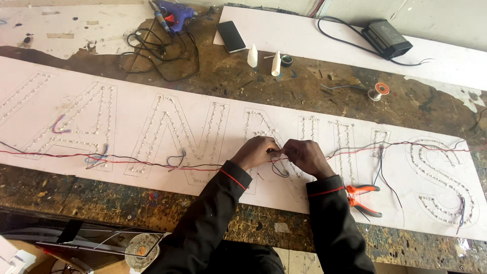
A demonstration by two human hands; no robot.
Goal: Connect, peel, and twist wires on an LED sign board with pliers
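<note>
A long white sign board (127, 109) lies across a worn workbench, with large letter outlines filled with rows of small lights. Red and black wires (152, 163) run along the board. My left hand (257, 151) and my right hand (306, 156) meet over the middle of the board, fingertips pinched together on the thin wires between them. A small loop of dark wire hangs just below the hands. Both sleeves are black with a red band at the cuff.
Orange-handled pliers (364, 197) lie on the board right of my right arm. Behind are a blue glue gun (175, 11), tangled black cable (160, 48), a phone (231, 36), two white bottles (252, 56), a solder spool (378, 91) and a black power box (386, 38).
</note>
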